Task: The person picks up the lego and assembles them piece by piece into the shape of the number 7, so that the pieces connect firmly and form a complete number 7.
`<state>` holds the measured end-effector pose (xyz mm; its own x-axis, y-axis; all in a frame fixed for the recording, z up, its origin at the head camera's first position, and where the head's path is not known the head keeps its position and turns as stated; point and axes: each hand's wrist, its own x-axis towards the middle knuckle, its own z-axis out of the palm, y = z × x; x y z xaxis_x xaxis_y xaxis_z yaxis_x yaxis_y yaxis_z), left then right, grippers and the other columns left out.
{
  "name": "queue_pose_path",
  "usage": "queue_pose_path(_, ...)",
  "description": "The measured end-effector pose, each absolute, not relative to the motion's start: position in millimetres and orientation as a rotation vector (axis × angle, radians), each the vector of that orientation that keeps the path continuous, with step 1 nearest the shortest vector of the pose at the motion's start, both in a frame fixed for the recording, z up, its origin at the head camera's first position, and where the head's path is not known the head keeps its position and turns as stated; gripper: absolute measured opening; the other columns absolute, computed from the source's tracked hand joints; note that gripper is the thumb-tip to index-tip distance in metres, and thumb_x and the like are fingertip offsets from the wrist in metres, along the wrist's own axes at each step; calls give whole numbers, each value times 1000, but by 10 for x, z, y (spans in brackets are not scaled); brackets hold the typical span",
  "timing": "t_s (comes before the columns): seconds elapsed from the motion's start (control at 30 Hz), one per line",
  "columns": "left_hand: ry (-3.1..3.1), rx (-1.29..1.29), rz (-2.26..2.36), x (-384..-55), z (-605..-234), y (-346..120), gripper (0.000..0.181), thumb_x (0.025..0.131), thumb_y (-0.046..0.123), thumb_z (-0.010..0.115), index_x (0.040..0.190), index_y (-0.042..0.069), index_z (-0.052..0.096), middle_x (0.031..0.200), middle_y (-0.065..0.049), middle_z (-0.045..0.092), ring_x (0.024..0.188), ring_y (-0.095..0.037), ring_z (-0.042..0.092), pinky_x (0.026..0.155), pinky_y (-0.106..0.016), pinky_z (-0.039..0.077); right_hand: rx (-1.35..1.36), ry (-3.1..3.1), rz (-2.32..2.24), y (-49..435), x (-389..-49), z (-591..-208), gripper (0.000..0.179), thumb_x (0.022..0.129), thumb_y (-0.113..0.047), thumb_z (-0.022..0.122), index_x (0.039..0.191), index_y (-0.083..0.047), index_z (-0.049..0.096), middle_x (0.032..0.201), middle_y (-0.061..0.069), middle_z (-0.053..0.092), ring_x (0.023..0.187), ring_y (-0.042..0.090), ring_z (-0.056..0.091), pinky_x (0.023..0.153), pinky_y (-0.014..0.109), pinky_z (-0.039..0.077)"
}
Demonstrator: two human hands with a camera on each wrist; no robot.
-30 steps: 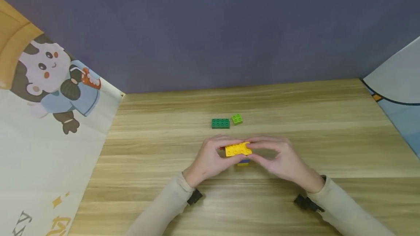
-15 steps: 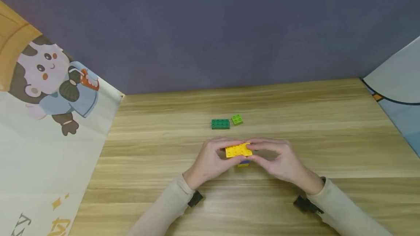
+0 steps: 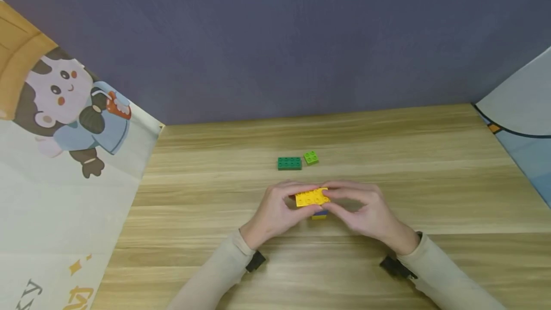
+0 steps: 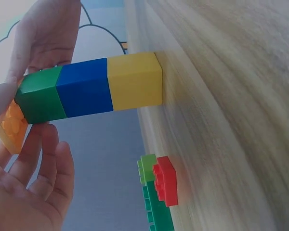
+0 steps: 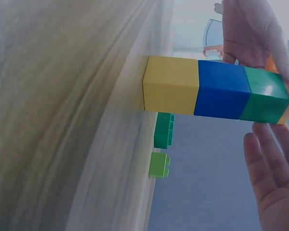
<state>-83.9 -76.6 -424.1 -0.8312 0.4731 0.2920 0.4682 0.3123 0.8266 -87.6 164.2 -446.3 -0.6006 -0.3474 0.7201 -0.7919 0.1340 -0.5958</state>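
Head view shows the wooden desk (image 3: pixel 409 157). Over it, left hand (image 3: pixel 274 210) and right hand (image 3: pixel 371 209) have fingers bent, little open; under them stands a yellow-blue-green stack (image 4: pixel 85 89), and on its top both pinch the yellow brick (image 3: pixel 311 197). Nearby lie dark green brick (image 3: pixel 289 163), red brick (image 4: pixel 167 182), lime brick (image 3: pixel 311 158).

Just below the centre of the head view, I have the top brick (image 3: pixel 311 197) between my left hand (image 3: pixel 273 212) and my right hand (image 3: pixel 372 209), above the stack (image 4: pixel 86 89), which stands on the table (image 3: pixel 193 262). Farther up the frame, behind my hands, the left brick (image 3: pixel 289 163) lies just beside the right brick (image 3: pixel 311 158). At lower centre of my left wrist view, the near brick (image 4: pixel 166 180) lies before those two. The back wall (image 3: pixel 301 37) spans the head view's top.
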Motion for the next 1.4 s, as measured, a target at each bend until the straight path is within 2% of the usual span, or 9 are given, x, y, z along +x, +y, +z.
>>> queue_pose_path(0.13,2538,892,1567,-837,-4227,-769,44,91,27,87,133,19,76,129,3,78,98,-6,70,75,-30,61,1102,-2001,1459,1643,-882,-4463,24,96,-23,82,108,-2,83,112,19,81,103,22,80,92,21,61)
queue_pose_path(0.4,2504,830,1451,-856,-4158,-817,49,90,28,89,137,25,74,131,8,77,98,-6,66,81,-34,60,1106,-1997,1470,1647,-874,-4442,24,96,-22,82,109,-3,82,111,18,81,103,22,80,91,21,61)
queue_pose_path(0.53,2519,846,1353,-842,-4160,-878,54,91,18,87,142,21,69,137,4,74,105,-9,68,87,-33,61,1088,-2014,1468,1632,-835,-4451,21,93,-18,85,109,-3,82,111,18,81,103,21,80,90,21,62)
queue_pose_path(0.73,2605,743,1290,-867,-4270,-989,59,91,4,81,146,12,63,138,-4,72,106,-22,71,92,-40,62,1033,-2090,1491,1611,-758,-4462,27,80,1,92,105,-5,83,111,18,81,102,21,80,88,20,62)
queue_pose_path(0.93,2768,608,1210,-917,-4390,-1052,52,93,12,80,143,13,66,136,-8,72,105,-25,73,89,-43,60,1014,-2101,1488,1590,-700,-4457,38,71,9,92,105,-6,83,111,17,82,102,18,80,85,21,63)
queue_pose_path(1.17,2816,482,1051,-980,-4442,-1033,51,93,18,80,142,14,67,136,-7,71,111,-24,71,95,-46,59,962,-2190,1489,1601,-687,-4448,54,69,10,92,119,-2,78,113,16,81,96,15,80,75,23,64)
queue_pose_path(1.4,2794,436,875,-1043,-4473,-993,57,91,24,85,141,6,67,140,-14,69,113,-28,69,100,-49,58,943,-2217,1494,1607,-688,-4466,49,70,9,92,116,-4,81,112,14,82,92,15,80,75,23,63)
